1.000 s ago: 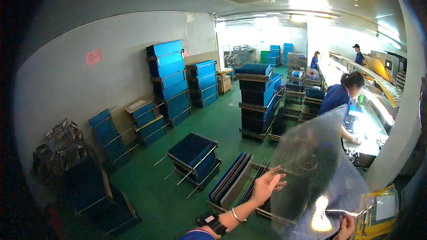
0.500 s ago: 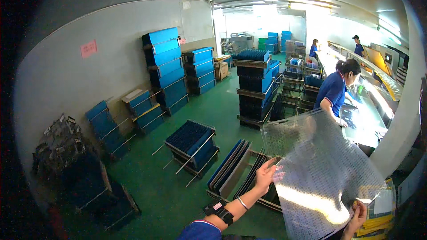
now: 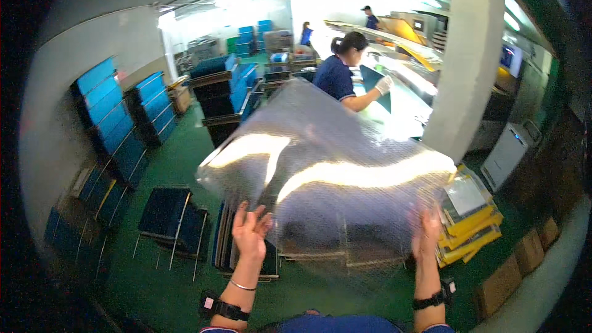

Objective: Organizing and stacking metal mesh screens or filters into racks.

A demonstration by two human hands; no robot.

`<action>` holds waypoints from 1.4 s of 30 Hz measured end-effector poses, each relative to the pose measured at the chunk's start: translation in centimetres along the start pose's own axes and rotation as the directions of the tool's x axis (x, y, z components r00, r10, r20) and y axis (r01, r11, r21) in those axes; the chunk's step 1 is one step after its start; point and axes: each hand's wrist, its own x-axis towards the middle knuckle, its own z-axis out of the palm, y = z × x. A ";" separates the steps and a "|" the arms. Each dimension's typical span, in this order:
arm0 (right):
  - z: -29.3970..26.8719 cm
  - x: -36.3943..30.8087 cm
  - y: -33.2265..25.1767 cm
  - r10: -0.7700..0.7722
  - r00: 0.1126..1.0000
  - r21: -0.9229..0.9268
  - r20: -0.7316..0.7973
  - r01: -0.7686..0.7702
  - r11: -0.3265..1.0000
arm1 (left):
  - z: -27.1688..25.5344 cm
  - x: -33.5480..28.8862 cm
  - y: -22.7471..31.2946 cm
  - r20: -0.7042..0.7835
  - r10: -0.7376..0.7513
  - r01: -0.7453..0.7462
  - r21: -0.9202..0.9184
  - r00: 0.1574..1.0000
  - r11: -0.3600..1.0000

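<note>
A large clear plastic sheet point(image 3: 351, 203) with a fine printed pattern is tilted in the air in front of me, bowed and glossy with bright reflections. My left hand point(image 3: 250, 234) is at its lower left side, fingers spread and pointing up; whether it touches the sheet is unclear. At the sheet's right edge, my right hand point(image 3: 427, 231) is smeared by motion, its fingers up against the sheet and seemingly gripping it. Dark racks on the floor show dimly through the lower part of the sheet.
Ahead, a co-worker point(image 3: 339, 74) leans over a bright worktable, holding a dark panel point(image 3: 375, 86) in a gloved hand. A white pillar point(image 3: 472, 61) rises to the right. Yellow-edged frames point(image 3: 472, 231) are stacked at my right. Blue racks point(image 3: 163, 216) stand on the left floor.
My view has swung right. The sheet has gone from hanging upright at the right to a flatter tilt before me. My left hand's fingers have spread, and both forearms now show.
</note>
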 end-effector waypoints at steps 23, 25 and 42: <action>-1.5 -4.4 9.1 0.206 0.976 -0.424 -0.068 -0.216 0.879 | -7.7 0.7 -3.9 -0.182 -0.012 -0.005 -0.091 0.983 0.996; -1.7 -4.2 7.3 0.180 0.982 -0.351 -0.049 -0.185 0.918 | -5.3 -0.2 -3.5 -0.201 -0.057 0.038 -0.097 0.978 0.995; -0.2 -4.3 3.6 0.457 0.831 -0.340 0.317 -0.351 0.873 | -8.5 -1.5 2.6 0.029 -0.113 0.117 -0.246 0.993 0.962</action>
